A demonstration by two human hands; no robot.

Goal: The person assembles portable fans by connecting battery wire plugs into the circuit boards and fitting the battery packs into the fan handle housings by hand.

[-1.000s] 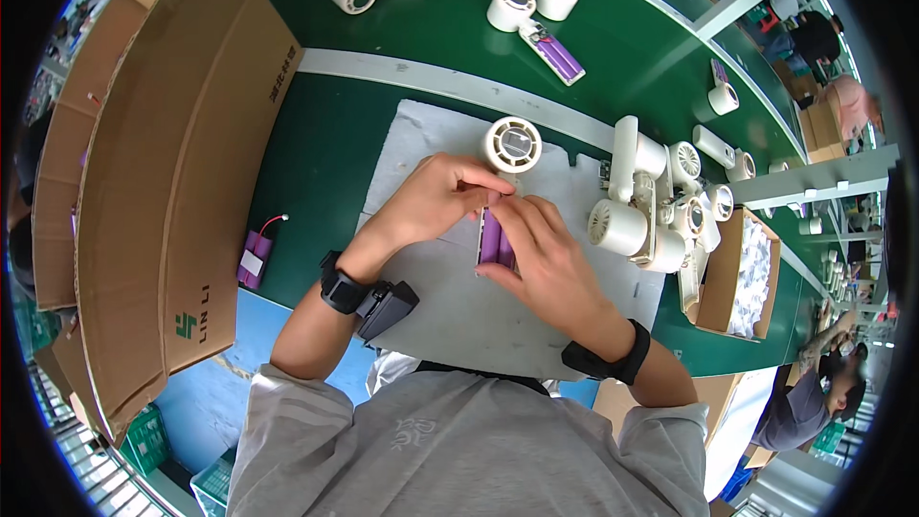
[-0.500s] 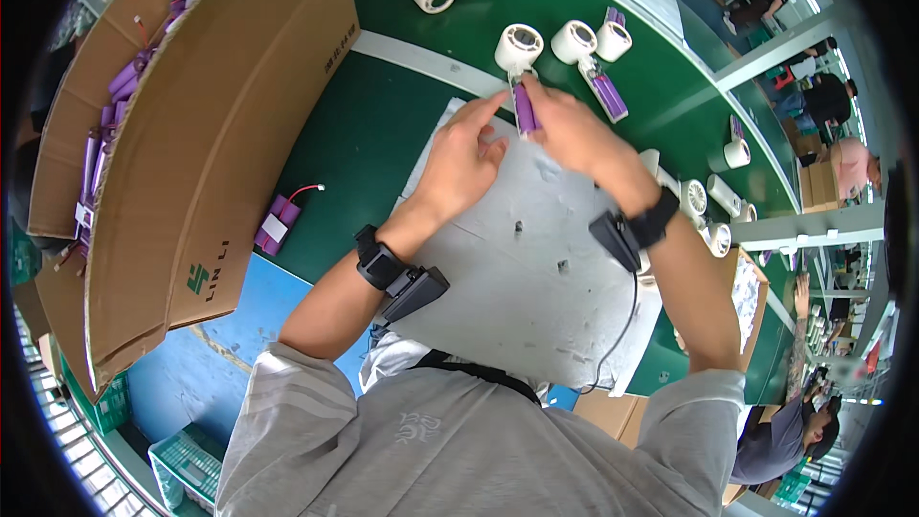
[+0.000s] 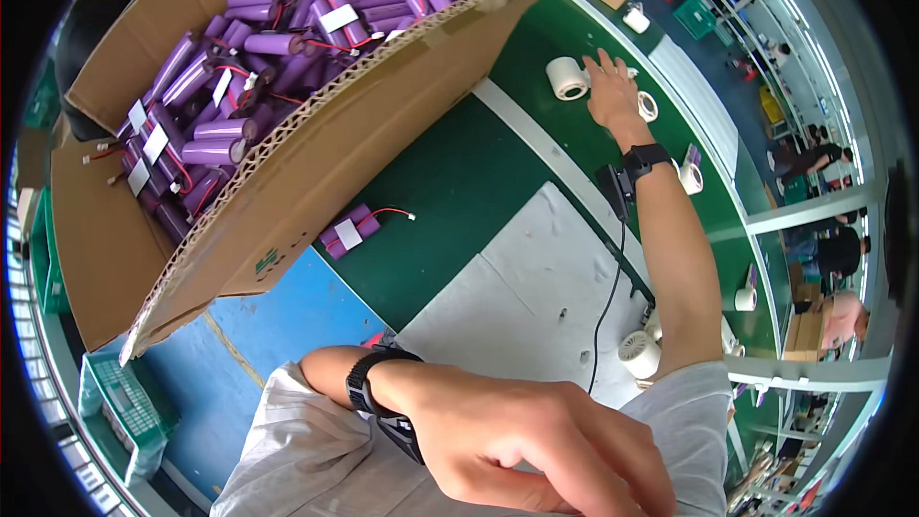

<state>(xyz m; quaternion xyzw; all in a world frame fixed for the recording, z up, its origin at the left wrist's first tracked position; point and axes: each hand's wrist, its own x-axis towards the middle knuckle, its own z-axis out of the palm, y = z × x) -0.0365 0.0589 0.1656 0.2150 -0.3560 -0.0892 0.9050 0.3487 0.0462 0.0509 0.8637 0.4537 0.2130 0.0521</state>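
Out at the far part of the green table [image 3: 450, 220], my right hand [image 3: 613, 96] reaches with its fingers spread. It lies over the handle side of a white handheld fan body [image 3: 567, 78], and whether it touches the handle cannot be made out. Another white round fan part [image 3: 647, 107] sits just beside that hand. Close to my chest, my left hand [image 3: 546, 440] is raised with its back showing. Its fingers are loosely bent and apart, nothing shows in them, and their tips run off the lower edge.
A big cardboard box [image 3: 316, 153] full of purple battery packs [image 3: 278, 43] stands at the left. One battery pack [image 3: 352, 232] lies beside it. A grey mat [image 3: 507, 287] covers the near table. White fans [image 3: 639, 354] line the right side, and a green crate [image 3: 124, 412] stands lower left.
Both hands have left the fan with the purple cells. My right hand has moved outward to another fan; my left has drawn back toward my body. The view has swung left, showing the box's contents.
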